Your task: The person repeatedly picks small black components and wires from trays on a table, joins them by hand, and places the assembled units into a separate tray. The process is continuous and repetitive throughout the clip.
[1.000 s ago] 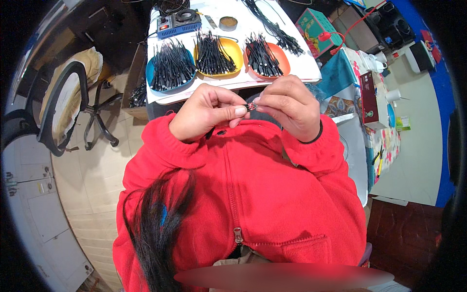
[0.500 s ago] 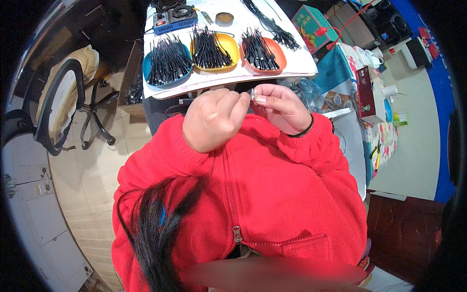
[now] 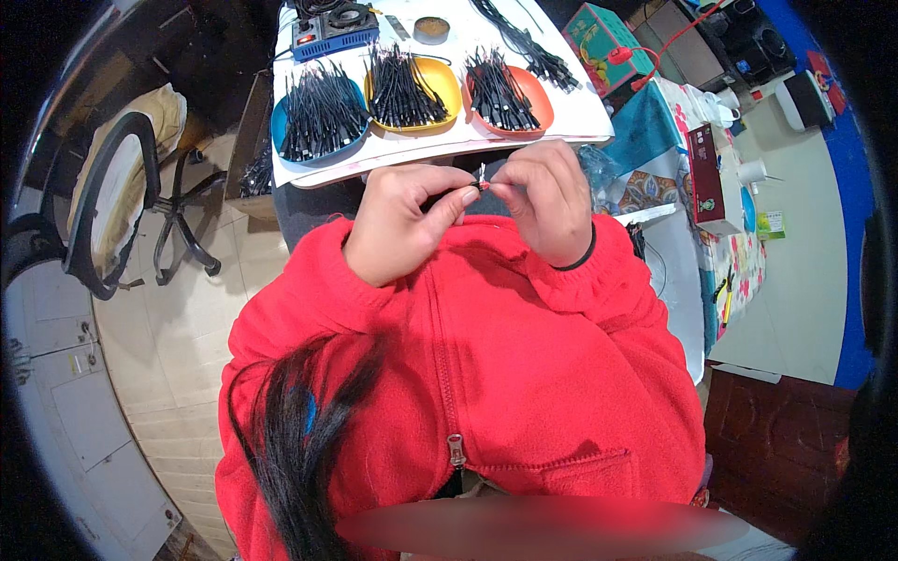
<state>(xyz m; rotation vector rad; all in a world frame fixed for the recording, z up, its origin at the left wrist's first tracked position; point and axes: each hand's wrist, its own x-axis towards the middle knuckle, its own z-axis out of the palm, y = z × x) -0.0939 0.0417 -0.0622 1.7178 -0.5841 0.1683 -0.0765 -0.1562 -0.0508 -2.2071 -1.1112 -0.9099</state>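
In front of my chest, both hands meet at the end of a thin black cable (image 3: 474, 186), where short red and white wires (image 3: 483, 176) stick out. Thumb and forefinger of my left hand (image 3: 398, 224) pinch the cable just behind these wires. My right hand (image 3: 550, 204) is closed too, its fingertips pinching at the wires. Most of the cable is hidden by my hands. Just beyond them, black cables with plugs fill a blue dish (image 3: 278, 133), a yellow dish (image 3: 453, 92) and an orange-red dish (image 3: 543, 98).
The dishes stand on a white-topped table (image 3: 582, 120). Behind them are a blue soldering unit (image 3: 335, 42), a small round tin (image 3: 431, 30) and a loose cable bundle (image 3: 538, 58). A side table with a flowered cloth (image 3: 739, 271) is at right, an office chair (image 3: 112, 201) at left.
Both hands have turned, and their fingertips now meet in a plain pinch. The red and white wire ends, mostly hidden before, have come into sight between them.
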